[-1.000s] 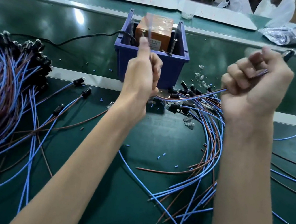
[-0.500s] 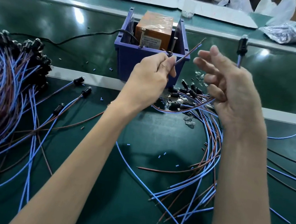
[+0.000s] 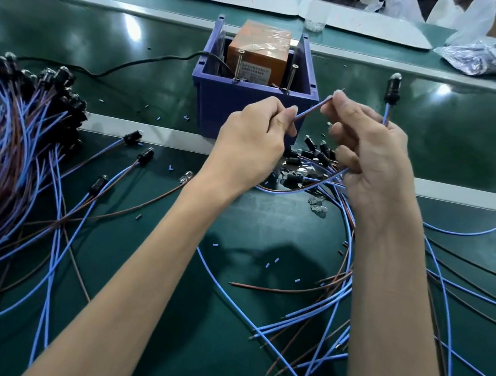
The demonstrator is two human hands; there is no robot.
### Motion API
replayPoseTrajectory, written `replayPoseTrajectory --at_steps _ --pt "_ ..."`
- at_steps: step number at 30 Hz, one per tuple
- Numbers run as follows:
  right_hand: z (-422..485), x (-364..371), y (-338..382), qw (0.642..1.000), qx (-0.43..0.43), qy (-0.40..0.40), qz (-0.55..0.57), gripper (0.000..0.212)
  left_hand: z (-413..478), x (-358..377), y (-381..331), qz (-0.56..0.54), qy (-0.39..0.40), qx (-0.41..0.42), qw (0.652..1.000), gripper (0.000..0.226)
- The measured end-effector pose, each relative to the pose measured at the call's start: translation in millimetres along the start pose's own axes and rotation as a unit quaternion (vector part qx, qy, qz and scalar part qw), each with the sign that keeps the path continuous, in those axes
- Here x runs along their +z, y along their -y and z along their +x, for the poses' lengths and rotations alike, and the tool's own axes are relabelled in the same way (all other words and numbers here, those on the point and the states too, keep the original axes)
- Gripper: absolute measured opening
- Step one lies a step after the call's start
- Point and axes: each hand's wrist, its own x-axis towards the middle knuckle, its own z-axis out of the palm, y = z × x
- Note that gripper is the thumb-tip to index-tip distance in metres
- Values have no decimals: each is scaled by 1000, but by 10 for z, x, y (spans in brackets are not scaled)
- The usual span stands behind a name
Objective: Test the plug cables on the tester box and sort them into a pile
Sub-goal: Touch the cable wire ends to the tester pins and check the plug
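cable (image 3: 311, 111) is off the table, strung between both hands just in front of the tester box (image 3: 258, 55), not touching it

- step, as I read it: prepping the free wire ends for the test, contact not made yet
- left hand (image 3: 251, 146): thumb and forefinger pinch the blue/brown pair short of its end, other fingers curled in, holding nothing else
- right hand (image 3: 372, 164): fingertips (image 3: 334, 99) pinch the same pair right at the bare tip; lower fingers curl round the rest of the wire, so the plug (image 3: 393, 88) stands up above that hand
- both hands are clamped on the one cable, neither is free

next move, my guess: split the two bare ends and put one on each of the two metal posts (image 3: 238, 65) standing at the box's near edge, just beyond the left hand's knuckles. Needs the tips apart and steady. Can't tell what shows a pass

around: loose heap (image 3: 333, 297) of cables under and behind the right hand, probably untested. Sorted pile (image 3: 15, 121) lies well out past the left hand on the table (image 3: 217, 344), so the drop-off is a long reach that way
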Motion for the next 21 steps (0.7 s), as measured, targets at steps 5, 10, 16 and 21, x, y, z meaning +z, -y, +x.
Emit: replayPoseTrajectory --at_steps 5,10,16,21 --pt "5 0 4 1000 1 -20 0 10 -13 8 3 42 -14 30 999 29" --pt "11 1 -1 999 10 -41 14 8 -18 13 8 56 -19 54 997 29" --pt "14 -34 15 1000 6 -28 12 9 -13 -18 7 54 -4 68 996 28" --pt "10 -43 4 999 -8 -22 -42 8 7 -86 36 54 14 63 996 29"
